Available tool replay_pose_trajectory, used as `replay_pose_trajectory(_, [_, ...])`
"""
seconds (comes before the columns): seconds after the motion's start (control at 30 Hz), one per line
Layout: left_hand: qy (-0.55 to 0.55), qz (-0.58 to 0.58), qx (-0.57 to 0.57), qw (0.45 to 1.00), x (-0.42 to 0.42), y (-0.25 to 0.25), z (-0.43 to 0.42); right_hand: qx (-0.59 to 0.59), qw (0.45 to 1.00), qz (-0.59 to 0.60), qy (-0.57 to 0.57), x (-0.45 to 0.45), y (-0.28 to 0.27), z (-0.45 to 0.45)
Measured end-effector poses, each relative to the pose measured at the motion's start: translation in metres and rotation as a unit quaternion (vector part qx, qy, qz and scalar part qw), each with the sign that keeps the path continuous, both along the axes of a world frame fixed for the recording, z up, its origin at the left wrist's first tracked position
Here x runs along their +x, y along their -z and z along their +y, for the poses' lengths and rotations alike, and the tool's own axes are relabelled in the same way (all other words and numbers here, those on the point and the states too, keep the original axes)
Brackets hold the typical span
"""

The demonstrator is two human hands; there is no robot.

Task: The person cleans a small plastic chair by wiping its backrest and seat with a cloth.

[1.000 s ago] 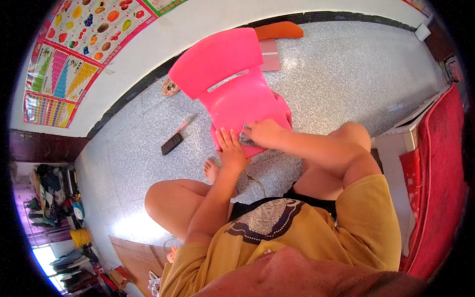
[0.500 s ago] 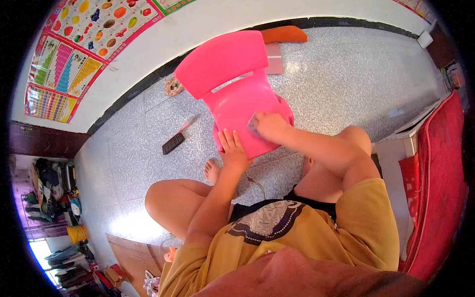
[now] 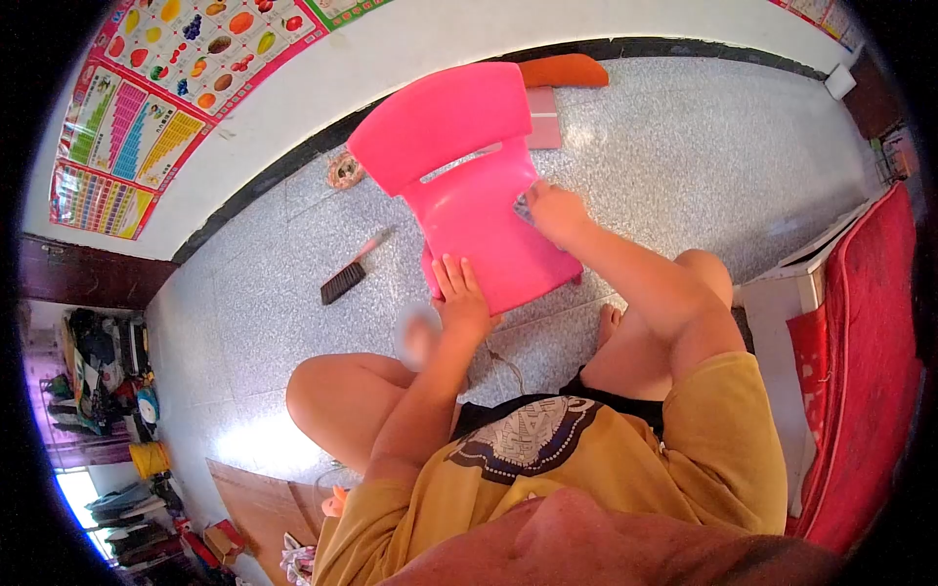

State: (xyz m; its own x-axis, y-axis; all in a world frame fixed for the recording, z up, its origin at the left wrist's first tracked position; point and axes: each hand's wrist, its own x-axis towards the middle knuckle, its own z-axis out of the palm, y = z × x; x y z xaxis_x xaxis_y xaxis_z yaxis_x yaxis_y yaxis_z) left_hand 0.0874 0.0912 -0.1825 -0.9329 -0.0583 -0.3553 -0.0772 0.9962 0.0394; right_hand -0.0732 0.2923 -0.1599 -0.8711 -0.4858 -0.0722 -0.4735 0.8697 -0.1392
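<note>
A pink plastic chair (image 3: 479, 220) stands in front of me on the floor, its slotted backrest away from me. My left hand (image 3: 462, 305) lies on the near left part of the seat with its fingers stretched out. At the seat's right edge, close to the backrest, my right hand (image 3: 559, 212) is closed round a small grey-blue cloth (image 3: 523, 207). Most of the cloth is hidden by the fingers, so its exact kind is hard to make out.
A black-bristled brush (image 3: 343, 282) lies on the speckled floor, left of the chair. Behind the chair are an orange object (image 3: 562, 69) and a pinkish box (image 3: 543, 119) near the wall. A red cushioned piece (image 3: 870, 361) stands at the right; a brown board (image 3: 259, 503) lies lower left.
My right hand has moved with the cloth from the middle of the seat to its right edge, up and rightward. My left hand stays on the seat.
</note>
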Motion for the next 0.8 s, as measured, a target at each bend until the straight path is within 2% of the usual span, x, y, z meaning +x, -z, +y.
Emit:
replay_pose_trajectory(0.03, [0.001,0.000,-0.001,1.000,0.000,0.001,0.000,-0.026,0.999,-0.020,-0.009,0.010,-0.003,-0.006])
replay_pose_trajectory(0.1, [0.003,0.001,-0.008,1.000,0.000,0.002,-0.001,0.004,0.996,-0.025,-0.089,0.035,0.009,-0.019])
replay_pose_trajectory(0.2, [0.008,0.007,-0.016,1.000,0.002,0.004,0.001,-0.022,0.980,-0.005,-0.199,0.070,0.019,-0.033])
replay_pose_trajectory(0.3, [0.011,0.012,-0.015,1.000,0.003,0.005,0.000,-0.086,0.973,-0.005,-0.216,0.067,0.014,-0.029])
replay_pose_trajectory(0.4, [0.011,0.011,-0.011,1.000,0.001,0.003,0.000,0.001,0.990,0.011,-0.142,0.023,0.018,-0.012])
replay_pose_trajectory(0.47, [0.013,0.023,-0.003,1.000,0.003,0.008,-0.002,-0.029,0.998,0.000,-0.052,0.007,-0.014,0.006])
replay_pose_trajectory(0.57, [0.009,0.007,-0.002,1.000,0.002,0.003,-0.001,0.031,0.998,0.041,0.030,-0.014,0.010,0.014])
replay_pose_trajectory(0.67, [0.011,0.002,-0.006,1.000,0.001,-0.002,0.000,0.020,0.995,0.064,-0.074,0.004,0.029,0.000])
replay_pose_trajectory(0.73, [0.013,0.011,-0.007,1.000,0.001,0.002,0.000,0.021,0.992,-0.080,-0.095,0.035,0.010,-0.023])
replay_pose_trajectory(0.8, [0.016,0.020,-0.006,1.000,0.003,0.006,-0.001,-0.004,0.985,-0.049,-0.166,0.068,0.011,-0.034])
